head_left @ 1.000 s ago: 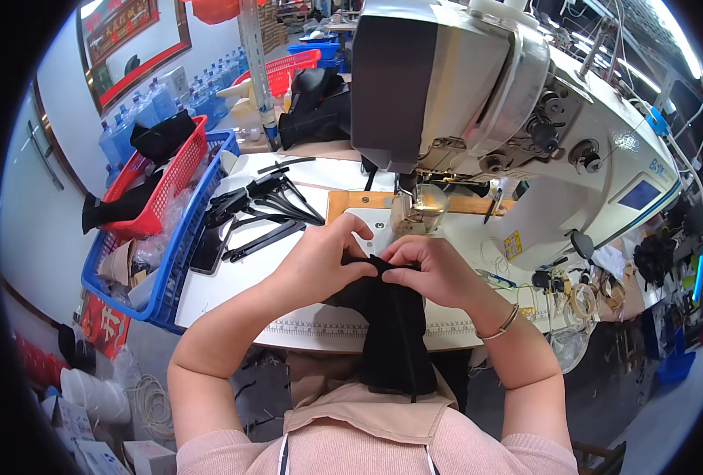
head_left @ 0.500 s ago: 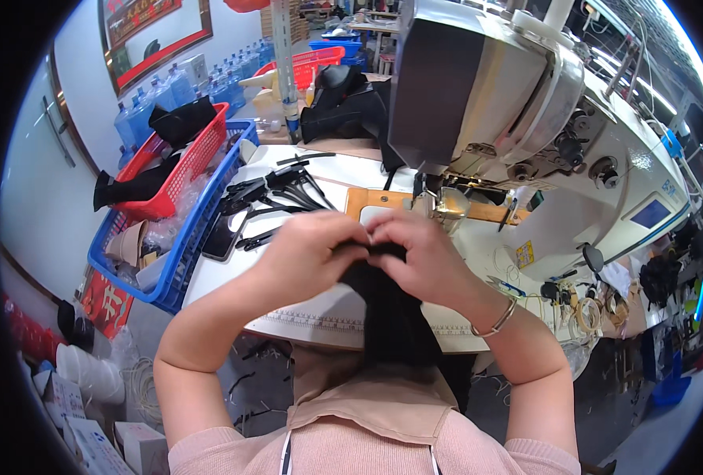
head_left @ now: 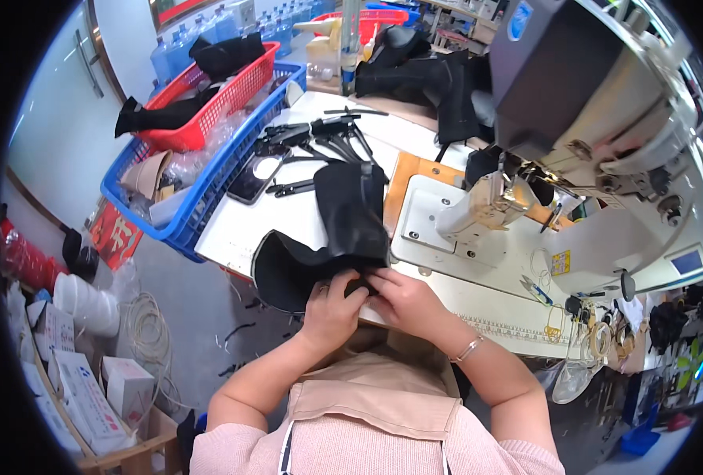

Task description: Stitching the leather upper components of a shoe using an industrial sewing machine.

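Observation:
A black boot upper (head_left: 351,210) lies across the front edge of the white sewing table, its shaft pointing away from me and a wide curved part hanging to the left. My left hand (head_left: 332,313) closes on its near edge, fingers bent over the material. Right beside it, my right hand (head_left: 408,302) pinches the same edge, fingertips partly hidden in the black folds. The two hands almost touch. To the right of the boot upper stands a sewing machine (head_left: 541,103), its arm apart from the material.
Black straps (head_left: 332,142) and a phone (head_left: 250,178) lie on the table's left. Beside it, a blue basket (head_left: 197,218) carries a red basket (head_left: 237,95) with black pieces. More black boot uppers (head_left: 415,83) lie at the back. Thread snips (head_left: 536,290) rest at the right.
Both hands have come down and nearer to my body. The boot upper, which hung down from them, now lies spread beyond them over the table. The view has shifted to the right.

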`<state>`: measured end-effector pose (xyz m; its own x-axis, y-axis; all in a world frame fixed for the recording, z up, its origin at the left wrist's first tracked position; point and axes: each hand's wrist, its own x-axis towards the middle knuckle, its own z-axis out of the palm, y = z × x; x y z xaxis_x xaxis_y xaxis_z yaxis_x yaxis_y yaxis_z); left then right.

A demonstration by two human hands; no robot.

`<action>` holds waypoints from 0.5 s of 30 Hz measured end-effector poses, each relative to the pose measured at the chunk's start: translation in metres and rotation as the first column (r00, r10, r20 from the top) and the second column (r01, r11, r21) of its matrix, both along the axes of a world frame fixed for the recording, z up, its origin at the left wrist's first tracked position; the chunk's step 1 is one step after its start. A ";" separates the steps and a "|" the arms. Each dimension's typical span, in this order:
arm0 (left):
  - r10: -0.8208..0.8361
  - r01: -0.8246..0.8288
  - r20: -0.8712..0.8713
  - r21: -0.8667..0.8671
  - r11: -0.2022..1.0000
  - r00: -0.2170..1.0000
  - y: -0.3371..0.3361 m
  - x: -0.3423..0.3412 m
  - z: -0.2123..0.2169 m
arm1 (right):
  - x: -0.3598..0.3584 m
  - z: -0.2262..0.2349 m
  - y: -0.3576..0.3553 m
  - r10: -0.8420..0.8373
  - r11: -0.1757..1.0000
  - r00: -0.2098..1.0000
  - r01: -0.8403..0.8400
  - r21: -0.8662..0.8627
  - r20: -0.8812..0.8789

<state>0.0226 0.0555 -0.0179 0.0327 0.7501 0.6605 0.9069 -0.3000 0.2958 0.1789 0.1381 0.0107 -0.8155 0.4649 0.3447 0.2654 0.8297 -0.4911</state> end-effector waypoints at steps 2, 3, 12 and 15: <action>0.039 -0.038 0.044 -0.025 0.999 0.998 -0.005 0.003 -0.014 | 0.001 -0.011 -0.001 -0.172 0.985 0.981 0.173 0.002 -0.092; 0.048 -0.047 0.074 -0.009 0.999 0.996 -0.006 0.004 -0.017 | 0.001 -0.013 -0.001 -0.232 0.973 0.966 0.230 -0.027 -0.116; 0.043 -0.036 0.079 -0.092 0.995 0.996 -0.008 0.005 -0.012 | -0.002 -0.014 -0.010 -0.254 0.967 0.963 0.250 -0.053 -0.086; 0.072 -0.063 0.088 -0.107 0.992 0.993 -0.010 0.007 -0.013 | 0.000 -0.013 -0.011 -0.195 0.981 0.978 0.193 -0.037 -0.068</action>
<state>0.0292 0.0457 -0.0311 -0.0777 0.8132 0.5768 0.8915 -0.2023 0.4053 0.1792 0.1267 -0.0026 -0.6830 0.6227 0.3817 0.3835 0.7505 -0.5382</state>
